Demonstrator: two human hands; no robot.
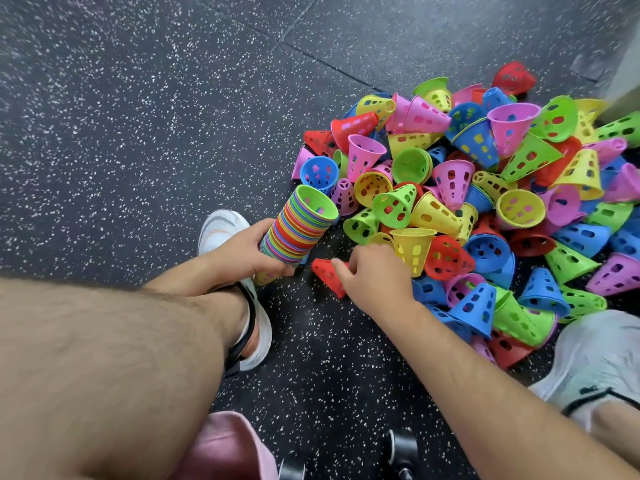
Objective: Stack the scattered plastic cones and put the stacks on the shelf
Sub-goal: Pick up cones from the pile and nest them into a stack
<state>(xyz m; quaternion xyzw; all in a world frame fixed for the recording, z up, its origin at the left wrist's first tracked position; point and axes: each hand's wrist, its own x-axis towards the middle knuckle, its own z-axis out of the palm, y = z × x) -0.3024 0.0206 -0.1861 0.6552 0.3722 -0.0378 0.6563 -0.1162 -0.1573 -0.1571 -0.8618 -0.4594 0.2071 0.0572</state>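
Observation:
A tall stack of nested cones (298, 226) in many colours, green cone on top, leans up and to the right from my left hand (247, 252), which grips its lower end. My right hand (375, 271) closes its fingers on a single red cone (327, 273) lying on the floor just below the stack. A big loose pile of perforated cones (485, 209) in red, yellow, green, blue and pink spreads to the right of both hands. No shelf is in view.
Dark speckled rubber floor (138, 133) with tile seams lies all around. My left leg and white shoe (221, 230) are beside the stack; my right shoe (599, 358) touches the pile's near edge. A pink cloth (228, 448) and black wheels (398, 452) sit at the bottom.

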